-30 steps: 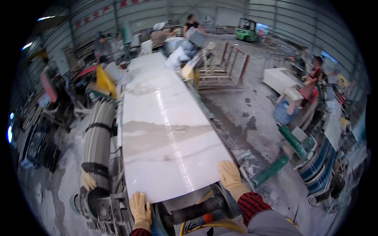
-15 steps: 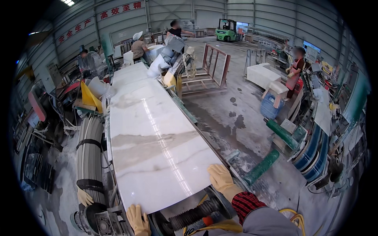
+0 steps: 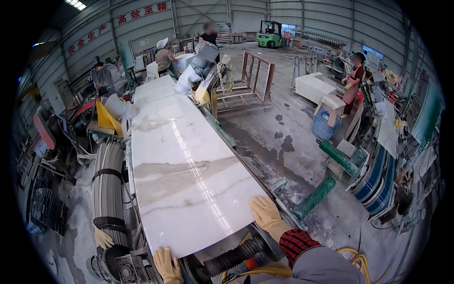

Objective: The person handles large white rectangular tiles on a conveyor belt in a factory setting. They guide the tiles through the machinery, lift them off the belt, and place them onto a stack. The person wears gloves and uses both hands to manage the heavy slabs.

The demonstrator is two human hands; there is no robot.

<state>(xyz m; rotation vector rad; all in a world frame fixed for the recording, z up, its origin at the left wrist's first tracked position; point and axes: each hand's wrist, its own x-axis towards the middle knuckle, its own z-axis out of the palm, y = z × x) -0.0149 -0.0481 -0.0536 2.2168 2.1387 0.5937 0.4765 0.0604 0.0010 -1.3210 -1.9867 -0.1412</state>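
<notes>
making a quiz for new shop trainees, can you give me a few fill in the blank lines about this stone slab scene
1. Both hands rest on the near edge of a long white ____ slab.
2. The left hand and right hand each wear a yellowish ____.
3. Left of the slab lies a grey bundle bound with ____ straps.
4. Far back on the floor stands a ____ forklift.

Missing words: marble; glove; black; green

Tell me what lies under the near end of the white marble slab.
Under the white marble slab, between the gloved left hand and right hand, a dark ribbed roller on a metal frame shows. What supports the slab farther along is covered by it.
</notes>
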